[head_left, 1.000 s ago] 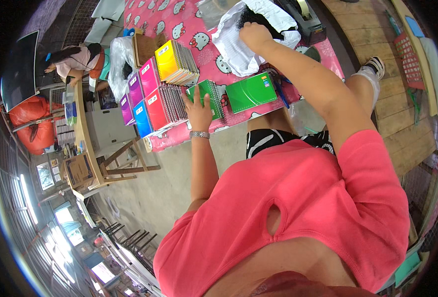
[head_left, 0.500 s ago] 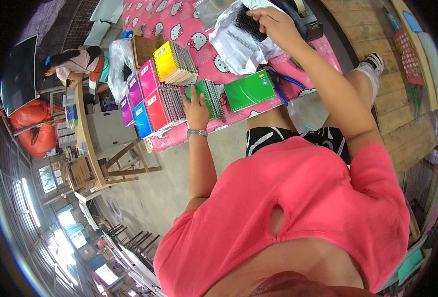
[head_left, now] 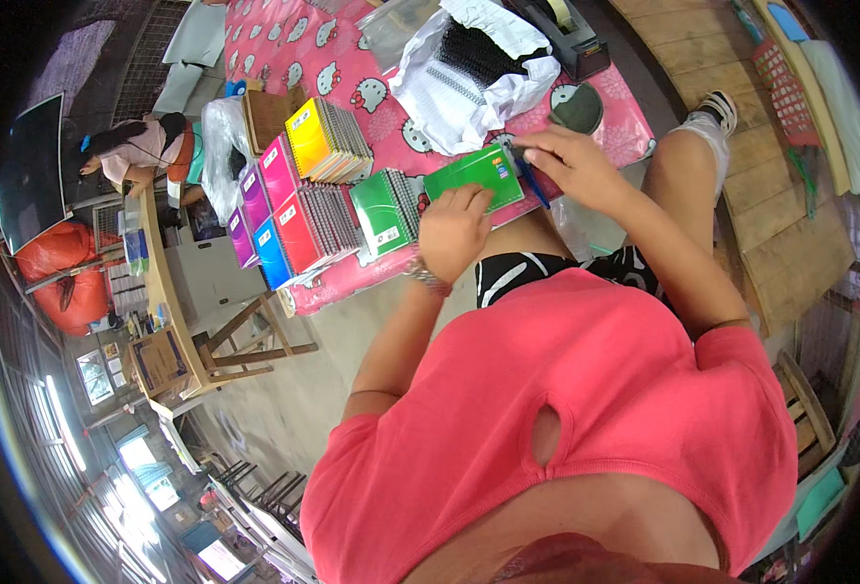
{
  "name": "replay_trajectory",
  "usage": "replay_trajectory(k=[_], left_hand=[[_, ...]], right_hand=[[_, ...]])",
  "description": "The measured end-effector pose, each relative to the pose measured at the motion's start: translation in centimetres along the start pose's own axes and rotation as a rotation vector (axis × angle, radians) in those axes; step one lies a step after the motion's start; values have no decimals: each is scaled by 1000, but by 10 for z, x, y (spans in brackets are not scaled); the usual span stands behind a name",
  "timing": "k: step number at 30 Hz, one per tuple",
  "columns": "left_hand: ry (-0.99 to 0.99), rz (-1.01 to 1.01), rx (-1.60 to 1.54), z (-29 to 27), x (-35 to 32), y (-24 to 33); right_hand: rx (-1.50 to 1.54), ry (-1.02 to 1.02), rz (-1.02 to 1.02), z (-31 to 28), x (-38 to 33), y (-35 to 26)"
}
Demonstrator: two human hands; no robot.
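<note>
A green notebook [head_left: 477, 176] lies flat near the table's front edge. Across its near edge comes my left hand [head_left: 452, 232], fingers together and bent over the cover, thumb hidden. By the notebook's far right corner is my right hand [head_left: 574, 167], thumb and fingers pinched around something small and dark that I cannot make out. Blue-handled pliers [head_left: 534, 187] lie beside the notebook, partly covered by that hand. Left of the notebook, spiral-bound green notebooks [head_left: 383, 212] stand in a stack. Black binding coils [head_left: 483, 54] rest on crumpled white paper [head_left: 433, 105] farther back.
Stacks of yellow [head_left: 315, 141], red [head_left: 304, 229], blue [head_left: 270, 255] and purple notebooks [head_left: 254, 198] fill the table's left side. A tape dispenser [head_left: 571, 44] and a dark round object [head_left: 578, 109] sit at the right. Another person [head_left: 143, 151] works at the far left.
My right hand has come back from the coils to the notebook's corner. My left hand has left the green stack and moved right onto the single green notebook.
</note>
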State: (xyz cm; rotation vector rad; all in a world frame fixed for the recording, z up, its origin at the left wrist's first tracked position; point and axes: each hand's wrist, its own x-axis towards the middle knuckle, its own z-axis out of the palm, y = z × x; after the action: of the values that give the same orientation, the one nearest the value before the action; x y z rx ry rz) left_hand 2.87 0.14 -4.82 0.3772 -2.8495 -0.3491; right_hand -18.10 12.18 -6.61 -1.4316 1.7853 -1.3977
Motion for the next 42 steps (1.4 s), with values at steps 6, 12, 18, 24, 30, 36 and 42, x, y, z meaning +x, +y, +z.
replay_trajectory(k=[6,12,18,24,30,36,42], left_hand=[[52,-41,21,-26,13,-19],[149,-91,96,-15,21,-8],[186,-65,108,-9,18,-11],[205,-61,105,-8,21,-13],[218,-56,108,-7,24,-13],[211,-48,79,-4,23,-12],[232,14,10,2,30,8]], right_hand=[[40,-185,-12,-1,-2,-13],[2,-4,-100,9,5,-8],[9,-128,-100,7,13,-11],[95,-337,44,1,22,-22],[45,-225,-127,3,19,-4],[98,-413,66,1,19,-15],[67,-230,73,-2,12,-43]])
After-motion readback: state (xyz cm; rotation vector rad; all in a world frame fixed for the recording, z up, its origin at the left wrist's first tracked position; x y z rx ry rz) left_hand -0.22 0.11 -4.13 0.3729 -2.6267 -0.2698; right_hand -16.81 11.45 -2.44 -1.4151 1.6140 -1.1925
